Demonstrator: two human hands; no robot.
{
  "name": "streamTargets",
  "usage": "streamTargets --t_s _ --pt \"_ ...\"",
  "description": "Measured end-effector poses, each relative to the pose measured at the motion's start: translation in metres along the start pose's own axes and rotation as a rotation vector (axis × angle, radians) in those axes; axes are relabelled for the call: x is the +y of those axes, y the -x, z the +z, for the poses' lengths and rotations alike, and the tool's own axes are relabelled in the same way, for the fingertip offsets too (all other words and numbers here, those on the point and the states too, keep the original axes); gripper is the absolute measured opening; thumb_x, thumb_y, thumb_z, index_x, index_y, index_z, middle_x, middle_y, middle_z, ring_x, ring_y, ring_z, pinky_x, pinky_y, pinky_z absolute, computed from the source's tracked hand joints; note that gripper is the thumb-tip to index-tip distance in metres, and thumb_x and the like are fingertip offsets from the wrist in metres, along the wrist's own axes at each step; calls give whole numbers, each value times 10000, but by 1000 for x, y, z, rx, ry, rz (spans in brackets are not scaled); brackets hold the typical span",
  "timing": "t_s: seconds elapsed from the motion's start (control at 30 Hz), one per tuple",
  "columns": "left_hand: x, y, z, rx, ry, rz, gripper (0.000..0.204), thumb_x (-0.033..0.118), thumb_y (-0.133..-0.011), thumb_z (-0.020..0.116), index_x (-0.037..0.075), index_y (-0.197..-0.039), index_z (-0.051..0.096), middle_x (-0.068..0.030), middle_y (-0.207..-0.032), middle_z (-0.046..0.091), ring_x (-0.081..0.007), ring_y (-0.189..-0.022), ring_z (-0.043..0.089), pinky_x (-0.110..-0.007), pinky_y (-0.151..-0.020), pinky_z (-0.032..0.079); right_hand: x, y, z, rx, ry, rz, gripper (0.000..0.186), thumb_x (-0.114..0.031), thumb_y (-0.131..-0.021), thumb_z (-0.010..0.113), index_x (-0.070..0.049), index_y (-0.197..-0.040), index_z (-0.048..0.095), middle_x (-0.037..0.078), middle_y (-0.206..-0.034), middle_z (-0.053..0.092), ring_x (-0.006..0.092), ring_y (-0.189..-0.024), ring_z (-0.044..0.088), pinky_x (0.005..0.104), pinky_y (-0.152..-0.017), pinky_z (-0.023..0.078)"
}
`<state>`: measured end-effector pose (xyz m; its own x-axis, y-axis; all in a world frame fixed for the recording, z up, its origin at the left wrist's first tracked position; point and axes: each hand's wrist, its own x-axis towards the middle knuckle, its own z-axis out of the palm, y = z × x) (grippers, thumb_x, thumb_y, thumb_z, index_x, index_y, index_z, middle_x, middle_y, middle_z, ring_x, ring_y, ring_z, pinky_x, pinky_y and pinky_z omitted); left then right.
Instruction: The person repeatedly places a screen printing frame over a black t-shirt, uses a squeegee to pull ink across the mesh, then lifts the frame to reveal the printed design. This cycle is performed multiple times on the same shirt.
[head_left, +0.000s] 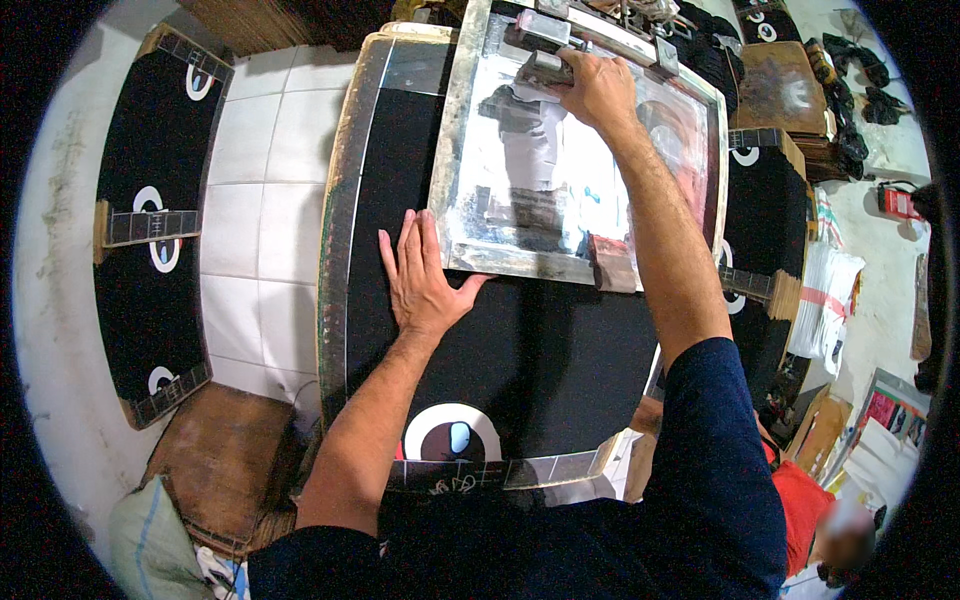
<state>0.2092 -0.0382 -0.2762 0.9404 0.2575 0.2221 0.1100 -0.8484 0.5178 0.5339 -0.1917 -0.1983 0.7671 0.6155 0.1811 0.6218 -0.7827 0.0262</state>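
Observation:
A silk-screen frame [525,264] with a metal rim and a shiny mesh lies over black fabric [520,345] on a long board. My left hand [420,285] rests at the frame's near left corner. Its fingers are spread, with the thumb along the near rail and the fingertips by the left rail. At the far end of the mesh, my right hand [598,92] is closed round a grey squeegee [545,70], whose blade edge I cannot make out. A white-ringed eye print [455,435] shows on the fabric's near end.
Boards with black printed fabric stand at the left [150,275] and right [765,215]. A brown board stack [225,450] sits at the lower left, beside a pale sack [155,540]. A person in red [800,510] is at the lower right. White tiles [265,215] lie between boards.

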Motion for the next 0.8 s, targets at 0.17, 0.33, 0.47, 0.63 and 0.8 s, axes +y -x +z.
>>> streamTargets --t_s 0.17,0.33,0.47,0.63,0.8 --pt "0 0 0 17 4 15 1224 580 -725 866 -54 -1579 259 -268 -1539 400 -358 -1514 335 -642 -1263 112 -8 10 3 46 2 89 452 -272 -759 846 -164 -1185 741 118 -957 773 327 -921 735 458 -848 522" --pt "2 0 -2 10 -18 0 1227 551 -698 886 -73 -1565 283 -269 -1539 420 -355 -1499 364 -624 -1256 160 -25 41 0 14 -47 231 344 -215 -742 817 -136 -1070 753 136 -885 761 351 -843 736 459 -773 506" --pt "0 0 -3 10 -3 8 1223 545 -695 888 -72 -1563 287 -263 -1547 415 -355 -1503 358 -624 -1258 151 -60 74 -13 8 -108 307 213 -153 -747 804 -96 -930 710 130 -832 733 350 -798 716 455 -741 482" --pt "0 0 -2 -8 -6 4 1203 561 -726 873 -76 -1559 282 -269 -1534 411 -356 -1515 333 -640 -1264 112 -95 101 -27 51 -117 178 210 -159 -787 813 -77 -901 658 107 -807 713 330 -771 703 462 -718 482" --pt "1 -1 -3 -16 5 -4 1213 567 -729 869 -78 -1564 269 -266 -1535 410 -353 -1518 330 -640 -1266 106 -73 90 -24 -30 -202 664 366 -307 -783 790 -47 -1017 683 197 -944 758 406 -881 735 552 -775 554"
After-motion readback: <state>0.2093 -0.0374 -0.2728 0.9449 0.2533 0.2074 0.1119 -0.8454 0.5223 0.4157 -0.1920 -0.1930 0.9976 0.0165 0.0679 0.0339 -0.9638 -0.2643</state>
